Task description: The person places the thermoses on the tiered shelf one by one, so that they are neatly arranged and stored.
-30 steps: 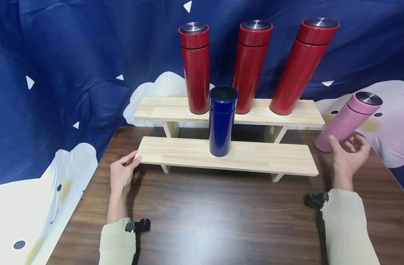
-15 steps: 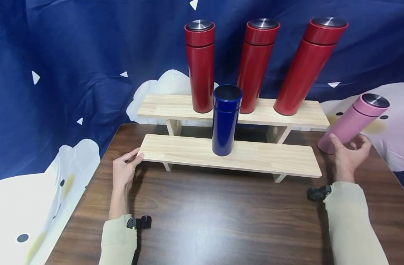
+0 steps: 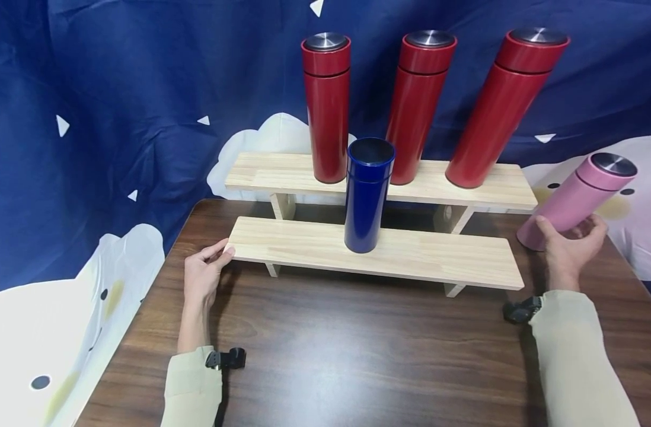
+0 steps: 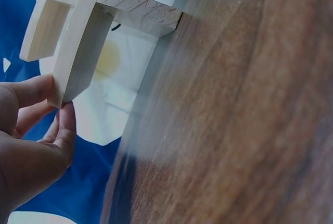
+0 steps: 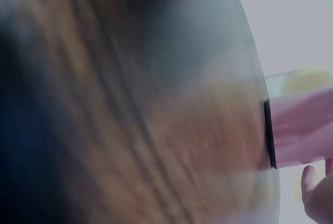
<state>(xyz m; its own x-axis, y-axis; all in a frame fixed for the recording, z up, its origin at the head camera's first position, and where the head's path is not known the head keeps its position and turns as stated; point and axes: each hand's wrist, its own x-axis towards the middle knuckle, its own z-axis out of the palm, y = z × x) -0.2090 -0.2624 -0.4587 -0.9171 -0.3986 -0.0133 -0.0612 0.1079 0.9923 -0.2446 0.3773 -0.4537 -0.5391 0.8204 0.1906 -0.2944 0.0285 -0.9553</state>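
My left hand (image 3: 201, 277) pinches the left end of the lower board of a two-tier wooden shelf (image 3: 283, 240), thumb on one face and fingertips on the other in the left wrist view. At the far right, my right hand (image 3: 573, 249) is around the lower part of a pink thermos bottle (image 3: 573, 198), thumb on its near side and fingers curled at its right. That bottle's base is at the table; the right wrist view shows its lower end and the fingertips (image 5: 308, 176) beside it. A blue bottle (image 3: 365, 201) with a dark top stands mid-way along the lower board.
Three red thermos bottles (image 3: 328, 118) with steel lids stand spaced along the upper board (image 3: 272, 172). The shelf stands toward the back of a brown wooden table (image 3: 325, 344). A blue curtain (image 3: 144, 89) with white cloud shapes hangs behind and at the left.
The head view has shifted slightly, so everything sits further right in it. My right fingers have come closer around the pink thermos bottle. My left hand keeps its pinch on the shelf.
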